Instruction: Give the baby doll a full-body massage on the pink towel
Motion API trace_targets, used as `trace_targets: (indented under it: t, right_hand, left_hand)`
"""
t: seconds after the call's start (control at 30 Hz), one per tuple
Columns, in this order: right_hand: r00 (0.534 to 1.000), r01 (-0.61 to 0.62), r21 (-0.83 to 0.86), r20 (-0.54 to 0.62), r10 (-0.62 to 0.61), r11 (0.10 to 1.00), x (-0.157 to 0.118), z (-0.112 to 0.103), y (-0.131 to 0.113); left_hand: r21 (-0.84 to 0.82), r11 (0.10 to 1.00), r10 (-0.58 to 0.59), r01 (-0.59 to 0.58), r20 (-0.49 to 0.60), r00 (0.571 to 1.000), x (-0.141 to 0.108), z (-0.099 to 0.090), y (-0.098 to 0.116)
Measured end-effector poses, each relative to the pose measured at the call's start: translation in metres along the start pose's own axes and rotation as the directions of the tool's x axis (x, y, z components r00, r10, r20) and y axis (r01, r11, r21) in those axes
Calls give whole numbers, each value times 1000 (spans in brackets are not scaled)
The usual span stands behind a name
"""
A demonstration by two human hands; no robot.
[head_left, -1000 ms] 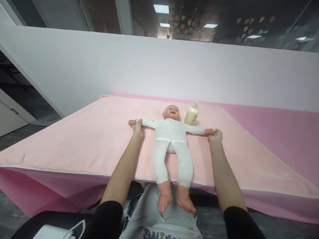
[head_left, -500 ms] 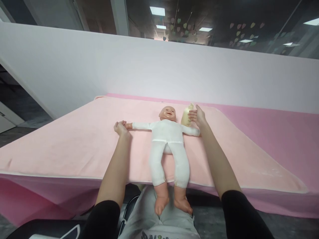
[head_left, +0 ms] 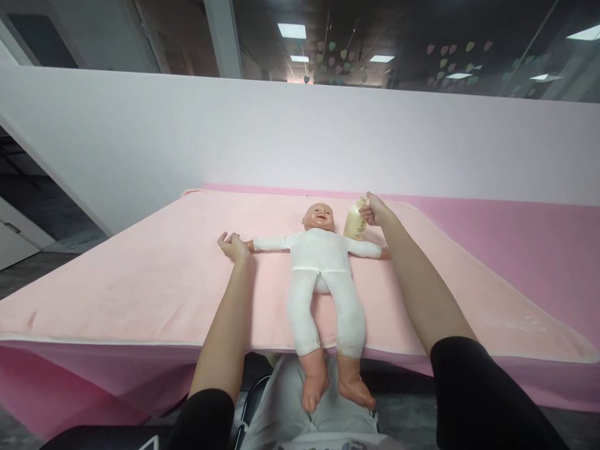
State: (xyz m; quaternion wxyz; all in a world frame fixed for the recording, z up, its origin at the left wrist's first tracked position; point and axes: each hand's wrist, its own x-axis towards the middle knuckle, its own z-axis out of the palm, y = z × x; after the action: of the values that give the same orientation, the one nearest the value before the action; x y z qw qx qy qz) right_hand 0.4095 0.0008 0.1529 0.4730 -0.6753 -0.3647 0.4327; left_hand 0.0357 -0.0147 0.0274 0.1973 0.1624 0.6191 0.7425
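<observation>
A baby doll (head_left: 320, 251) in white cloth lies on its back with its arms spread and its feet past the front edge of the pink-covered table. My left hand (head_left: 233, 247) rests by the doll's hand on the left, its fingers loosely bent and apart, seemingly holding nothing. Behind the doll's other arm stands a pale yellow bottle (head_left: 355, 222) with dark print. My right hand (head_left: 375, 209) has its fingers curled at the upper part of this bottle, near the neck; the thumb side points up and part of the grip is hidden.
A light pink blanket (head_left: 131, 269) covers much of the darker pink tabletop (head_left: 529, 250). Behind it rises a white partition (head_left: 300, 137) with dark glass above. My legs (head_left: 300, 406) are under the front edge, below the doll's feet.
My right hand has closed its fingers at the bottle's upper part, where they were stretched out beside it. My left hand has loosened from the doll's hand. The view has shifted slightly.
</observation>
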Motion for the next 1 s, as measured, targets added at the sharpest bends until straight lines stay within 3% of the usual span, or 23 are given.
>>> trace_targets:
  t: [0.1,0.2,0.3,0.4,0.5,0.6,0.67,0.7,0.77,0.8,0.83,0.87,0.9,1.0]
  right_hand:
    - [991,7,-144,-131,-26,989,10,-10,-8]
    - [939,232,-255,-194,-284,939,18,-10,-19]
    - [879,406,-301,-131,-459,863,22,1,-25]
    - [890,437,-255,-16,-456,863,22,12,-23]
    - [903,424,-199,22,-429,883,23,15,-17]
    - [904,426,-115,30,-426,897,26,13,-13]
    - [899,438,-95,54,-435,894,28,10,-12]
    - [892,451,-88,72,-446,888,29,9,-12]
    - [876,479,-68,103,-471,875,30,7,-11]
    - [869,490,-57,113,-482,870,30,7,-10]
    - [864,496,-45,122,-488,867,29,6,-10]
    - [861,499,-31,131,-491,866,29,5,-9]
    - [858,501,-16,141,-494,865,29,5,-7]
    - [839,520,48,160,-521,853,29,3,-1]
  left_hand:
    - [25,999,21,-21,11,1000,-2,0,1]
    - [36,998,43,-43,4,999,-3,2,-2]
    - [60,994,86,-89,41,995,-4,4,-6]
    - [143,973,174,-182,72,982,-9,4,-4]
    - [193,913,349,-359,85,933,-24,5,10]
    - [-35,873,479,-486,253,841,-57,12,33]
    - [-195,889,454,-413,482,749,-89,23,49]
    - [-231,912,404,-338,646,648,-107,31,55]
    - [-196,967,242,-166,911,335,-145,52,66]
    - [-129,988,142,-82,973,184,-162,63,71]
    - [-48,999,48,0,996,71,-179,75,74]
    - [24,997,-26,78,1000,14,-194,87,77]
    - [97,984,-102,152,995,23,-206,99,80]
    - [283,881,-298,379,954,-19,-231,127,89]
